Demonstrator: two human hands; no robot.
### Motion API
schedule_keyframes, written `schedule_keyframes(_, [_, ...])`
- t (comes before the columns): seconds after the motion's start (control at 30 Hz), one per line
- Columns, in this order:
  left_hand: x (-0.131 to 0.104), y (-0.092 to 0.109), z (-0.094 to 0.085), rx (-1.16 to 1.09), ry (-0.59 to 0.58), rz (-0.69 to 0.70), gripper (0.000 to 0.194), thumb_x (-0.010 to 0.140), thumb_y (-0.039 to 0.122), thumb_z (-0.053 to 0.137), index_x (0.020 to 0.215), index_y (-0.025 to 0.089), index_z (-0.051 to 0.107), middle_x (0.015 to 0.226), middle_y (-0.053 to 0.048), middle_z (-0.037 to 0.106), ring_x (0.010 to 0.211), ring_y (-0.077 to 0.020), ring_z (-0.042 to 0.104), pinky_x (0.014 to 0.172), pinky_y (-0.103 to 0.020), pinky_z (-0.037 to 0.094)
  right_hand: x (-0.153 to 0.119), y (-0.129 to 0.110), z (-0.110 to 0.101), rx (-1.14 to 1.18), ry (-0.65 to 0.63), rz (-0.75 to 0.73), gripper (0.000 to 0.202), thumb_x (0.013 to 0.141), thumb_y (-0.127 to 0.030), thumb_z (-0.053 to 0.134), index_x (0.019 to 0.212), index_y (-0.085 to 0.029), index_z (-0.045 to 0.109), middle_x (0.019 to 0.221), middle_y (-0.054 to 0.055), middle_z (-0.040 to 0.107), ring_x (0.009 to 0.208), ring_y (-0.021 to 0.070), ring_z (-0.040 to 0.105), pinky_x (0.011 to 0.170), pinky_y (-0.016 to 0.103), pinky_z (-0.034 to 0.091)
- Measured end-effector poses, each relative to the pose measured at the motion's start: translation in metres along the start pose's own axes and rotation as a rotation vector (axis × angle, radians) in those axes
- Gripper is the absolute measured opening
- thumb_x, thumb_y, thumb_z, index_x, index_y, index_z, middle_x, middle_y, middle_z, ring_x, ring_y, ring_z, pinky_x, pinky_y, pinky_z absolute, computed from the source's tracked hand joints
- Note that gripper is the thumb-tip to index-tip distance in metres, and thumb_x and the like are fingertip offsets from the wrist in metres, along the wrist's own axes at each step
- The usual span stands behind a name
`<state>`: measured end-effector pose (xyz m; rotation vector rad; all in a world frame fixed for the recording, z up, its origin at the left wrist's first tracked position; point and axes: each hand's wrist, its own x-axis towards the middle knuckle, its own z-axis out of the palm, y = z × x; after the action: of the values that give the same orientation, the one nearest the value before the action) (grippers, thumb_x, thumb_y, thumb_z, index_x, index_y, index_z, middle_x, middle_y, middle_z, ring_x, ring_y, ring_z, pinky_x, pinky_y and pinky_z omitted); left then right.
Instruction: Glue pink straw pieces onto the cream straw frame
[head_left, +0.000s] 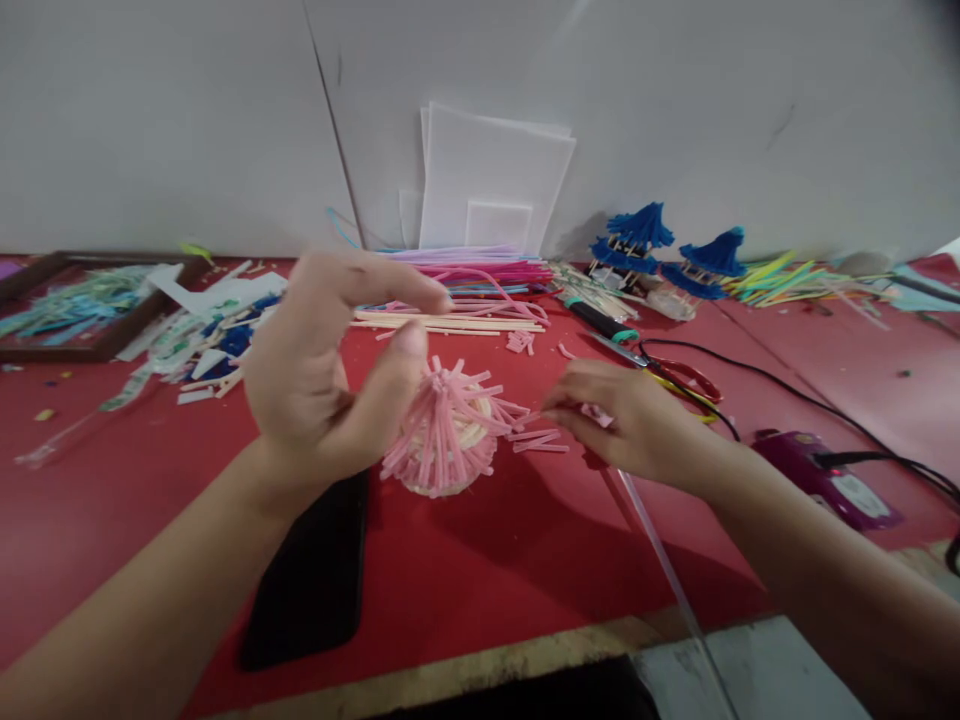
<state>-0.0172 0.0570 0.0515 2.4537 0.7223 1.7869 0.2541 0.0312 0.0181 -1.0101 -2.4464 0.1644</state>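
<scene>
My left hand [322, 370] is raised at the left of the small pink model, index finger and thumb apart and the other fingers curled, with nothing seen between them. The model [442, 420] has a cone-like top of pink strips over a pale round base and stands upright on the red table. To its right, my right hand [615, 415] is closed with fingertips pinched beside loose pink strips [540, 440]. A bit of pink shows inside its curled fingers. A long clear stick [667, 560] runs from under this hand toward me; whether it is held is hidden.
A black phone [311, 575] lies beneath my left forearm. Behind are bundled coloured strips [480, 275], a green-black-handled tool [600, 320], scissors [690, 385] and two blue-roofed models [634, 240]. A purple box [825, 480] with cables sits right; a framed tray [97, 350] stands left.
</scene>
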Motion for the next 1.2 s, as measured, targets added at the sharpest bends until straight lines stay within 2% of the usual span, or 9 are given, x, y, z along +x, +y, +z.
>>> schedule_keyframes(0.1, [0.005,0.016,0.001,0.102,-0.172,0.078,0.021,0.088,0.019,0.062,0.108,0.023,0.067,0.095,-0.001,0.075,0.079,-0.0182,0.068,0.073,-0.037,0.056,0.011,-0.014,-0.020,0.092,0.176,0.012,0.008,0.092,-0.019,0.057,0.085,-0.022,0.060,0.081,0.002,0.064,0.076,0.0152,0.061,0.068,0.030,0.050])
schedule_keyframes(0.2, [0.009,0.027,0.004,0.142,-0.285,0.108,0.022,0.088,0.031,0.068,0.109,0.024,0.066,0.096,-0.002,0.077,0.083,-0.0206,0.072,0.072,-0.035,0.057,0.022,-0.030,-0.035,0.157,0.236,0.008,0.009,0.092,-0.018,0.057,0.085,-0.023,0.059,0.083,0.001,0.064,0.079,0.0154,0.062,0.072,0.032,0.051])
schedule_keyframes(0.3, [0.010,0.032,0.005,0.150,-0.289,0.140,0.004,0.089,0.022,0.067,0.090,0.026,0.066,0.082,0.001,0.075,0.076,-0.0188,0.071,0.068,-0.034,0.054,0.031,-0.043,-0.038,0.180,0.232,0.007,0.011,0.090,-0.017,0.058,0.081,-0.024,0.059,0.080,0.000,0.065,0.077,0.0149,0.063,0.071,0.032,0.052])
schedule_keyframes(0.37, [0.010,0.033,0.004,0.209,-0.286,0.143,0.008,0.090,0.021,0.065,0.084,0.026,0.064,0.076,0.002,0.073,0.069,-0.0177,0.067,0.064,-0.033,0.052,0.035,-0.049,-0.035,0.179,0.277,0.008,0.014,0.088,-0.017,0.059,0.076,-0.024,0.059,0.077,-0.001,0.065,0.076,0.0150,0.064,0.071,0.033,0.053])
schedule_keyframes(0.63, [0.011,0.037,-0.002,0.273,-0.269,0.124,0.003,0.090,0.021,0.066,0.089,0.024,0.066,0.081,0.001,0.075,0.072,-0.0173,0.067,0.067,-0.034,0.052,0.044,-0.060,-0.020,0.301,0.499,0.030,0.011,0.089,-0.021,0.066,0.079,-0.021,0.068,0.079,0.000,0.071,0.075,0.0137,0.067,0.069,0.030,0.056])
schedule_keyframes(0.77, [0.011,0.039,-0.002,0.218,-0.216,0.135,0.010,0.088,0.014,0.067,0.085,0.023,0.065,0.081,0.001,0.077,0.069,-0.0165,0.068,0.062,-0.034,0.048,0.048,-0.055,-0.013,0.430,0.568,-0.105,0.003,0.085,-0.021,0.073,0.083,-0.023,0.075,0.082,0.000,0.076,0.079,0.0140,0.070,0.072,0.029,0.059])
schedule_keyframes(0.93, [0.010,0.038,-0.007,0.178,-0.255,0.049,0.018,0.087,0.012,0.065,0.084,0.029,0.068,0.076,0.006,0.078,0.059,-0.0140,0.063,0.058,-0.035,0.043,0.048,-0.045,-0.009,0.537,0.486,-0.163,0.007,0.078,-0.018,0.079,0.081,-0.024,0.077,0.079,0.000,0.076,0.074,0.0130,0.070,0.069,0.027,0.060])
schedule_keyframes(1.1, [0.019,0.037,-0.017,0.149,-0.376,0.094,0.023,0.086,0.017,0.062,0.081,0.037,0.071,0.076,0.011,0.079,0.056,-0.0160,0.057,0.056,-0.035,0.046,0.042,-0.042,-0.013,0.588,0.326,-0.279,0.010,0.074,-0.018,0.083,0.081,-0.016,0.076,0.079,0.004,0.075,0.074,0.0119,0.070,0.068,0.025,0.061])
schedule_keyframes(1.2, [0.023,0.035,-0.021,0.178,-0.439,0.106,0.024,0.087,0.018,0.059,0.079,0.035,0.074,0.078,0.011,0.079,0.056,-0.0165,0.052,0.056,-0.034,0.045,0.038,-0.039,-0.019,0.540,0.249,-0.303,0.010,0.078,-0.018,0.079,0.088,-0.016,0.076,0.087,0.005,0.077,0.082,0.0121,0.072,0.075,0.024,0.061])
